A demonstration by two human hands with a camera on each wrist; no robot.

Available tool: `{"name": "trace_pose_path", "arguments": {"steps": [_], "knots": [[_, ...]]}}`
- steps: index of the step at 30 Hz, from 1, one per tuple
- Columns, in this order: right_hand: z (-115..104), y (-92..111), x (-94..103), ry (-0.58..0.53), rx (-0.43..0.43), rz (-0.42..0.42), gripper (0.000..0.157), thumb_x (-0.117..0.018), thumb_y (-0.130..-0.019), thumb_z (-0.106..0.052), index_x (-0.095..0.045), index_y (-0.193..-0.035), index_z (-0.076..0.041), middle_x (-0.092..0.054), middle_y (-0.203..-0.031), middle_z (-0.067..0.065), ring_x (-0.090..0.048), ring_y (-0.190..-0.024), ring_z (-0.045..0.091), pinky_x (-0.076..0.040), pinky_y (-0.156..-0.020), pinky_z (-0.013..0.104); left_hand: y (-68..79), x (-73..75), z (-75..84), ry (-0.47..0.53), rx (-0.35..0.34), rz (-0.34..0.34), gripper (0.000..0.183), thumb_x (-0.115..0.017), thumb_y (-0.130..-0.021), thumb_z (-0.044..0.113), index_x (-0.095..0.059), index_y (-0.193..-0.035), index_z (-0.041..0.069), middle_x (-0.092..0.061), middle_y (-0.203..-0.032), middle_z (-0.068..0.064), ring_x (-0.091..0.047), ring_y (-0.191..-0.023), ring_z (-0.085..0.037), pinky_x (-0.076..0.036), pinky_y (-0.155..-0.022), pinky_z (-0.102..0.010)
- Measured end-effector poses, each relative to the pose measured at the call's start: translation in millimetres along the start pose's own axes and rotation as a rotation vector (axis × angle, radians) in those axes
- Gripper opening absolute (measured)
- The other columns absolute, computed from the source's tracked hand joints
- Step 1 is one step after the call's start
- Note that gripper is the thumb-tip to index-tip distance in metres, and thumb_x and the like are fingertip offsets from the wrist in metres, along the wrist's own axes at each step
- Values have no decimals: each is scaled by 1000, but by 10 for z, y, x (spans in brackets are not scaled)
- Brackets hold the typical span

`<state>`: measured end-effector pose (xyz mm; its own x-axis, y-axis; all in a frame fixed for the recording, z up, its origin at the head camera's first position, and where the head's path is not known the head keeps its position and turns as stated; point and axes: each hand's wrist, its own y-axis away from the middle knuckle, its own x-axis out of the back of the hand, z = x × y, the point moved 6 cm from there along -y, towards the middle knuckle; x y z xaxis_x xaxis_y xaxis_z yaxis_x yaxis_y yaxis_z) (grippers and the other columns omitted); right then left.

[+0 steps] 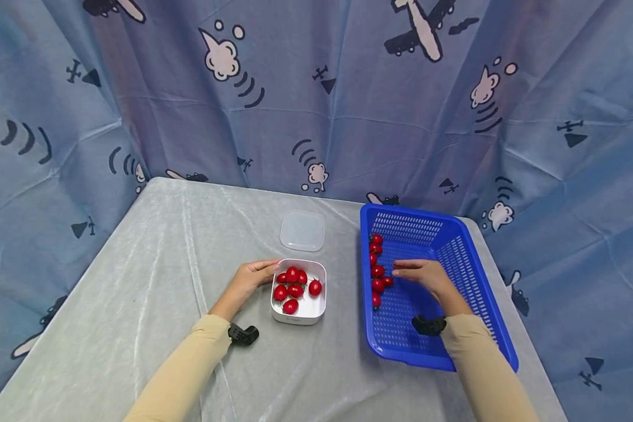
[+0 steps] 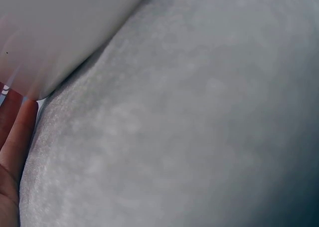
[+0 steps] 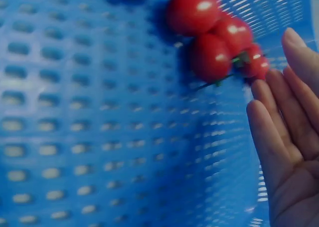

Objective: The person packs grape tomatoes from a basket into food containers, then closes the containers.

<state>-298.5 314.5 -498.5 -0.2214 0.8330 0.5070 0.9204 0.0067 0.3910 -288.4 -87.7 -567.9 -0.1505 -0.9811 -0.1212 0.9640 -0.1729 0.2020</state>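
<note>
A white square container [image 1: 316, 305] with several small red tomatoes [image 1: 295, 291] in it stands near the middle of the table. My left hand [image 1: 251, 278] touches its upper left corner. In the left wrist view, straight fingers [image 2: 20, 132] lie against the container's pale wall [image 2: 60, 32]. My right hand [image 1: 427, 278] hovers inside the blue basket [image 1: 411, 316], just right of a row of tomatoes [image 1: 377, 271] along its left wall. From the right wrist, those tomatoes [image 3: 210, 57] lie ahead of the extended fingers [image 3: 269, 132], and nothing shows between fingers and thumb.
A clear square lid [image 1: 303, 231] lies flat on the table behind the white container. The grey cloth-covered table [image 1: 153, 281] ends at a blue patterned curtain [image 1: 295, 117]. The basket's raised rim [image 1: 367, 328] stands between the container and my right hand.
</note>
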Motion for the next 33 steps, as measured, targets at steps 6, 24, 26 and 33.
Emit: {"name": "trace_pose_path", "arguments": {"steps": [6,24,26,33], "knots": [[70,-34,-83,37,0,-36,54,-75,-89,-31,-62,-134,-3,-63,-135,17,-54,-131,37,-41,-113,54,4,11,-7,-9,2,2,44,-69,-94,22,-63,-129,-3,-75,-112,1,-68,-91,0,-56,-86,-19],[41,-81,-150,214,95,2,42,-79,-85,-27,-73,-116,0,-71,-119,20,-59,-118,36,-47,-101,49,-15,12,-16,-7,9,7,43,-70,-93,21,-64,-129,-3,-74,-112,2,-68,-91,0,-56,-87,-19],[41,-71,-141,217,86,5,41,-78,-86,-28,-73,-116,-1,-71,-119,20,-60,-116,35,-48,-99,47,-14,8,-13,-6,8,4,44,-70,-93,22,-64,-129,-3,-74,-113,1,-68,-91,-1,-57,-87,-19],[24,-26,-70,159,30,17,46,-74,-89,-37,-70,-123,-6,-63,-134,21,-54,-126,38,-43,-107,58,-13,4,-17,-2,8,4,44,-70,-94,22,-63,-130,-3,-74,-111,3,-69,-89,-1,-56,-85,-18]]}}
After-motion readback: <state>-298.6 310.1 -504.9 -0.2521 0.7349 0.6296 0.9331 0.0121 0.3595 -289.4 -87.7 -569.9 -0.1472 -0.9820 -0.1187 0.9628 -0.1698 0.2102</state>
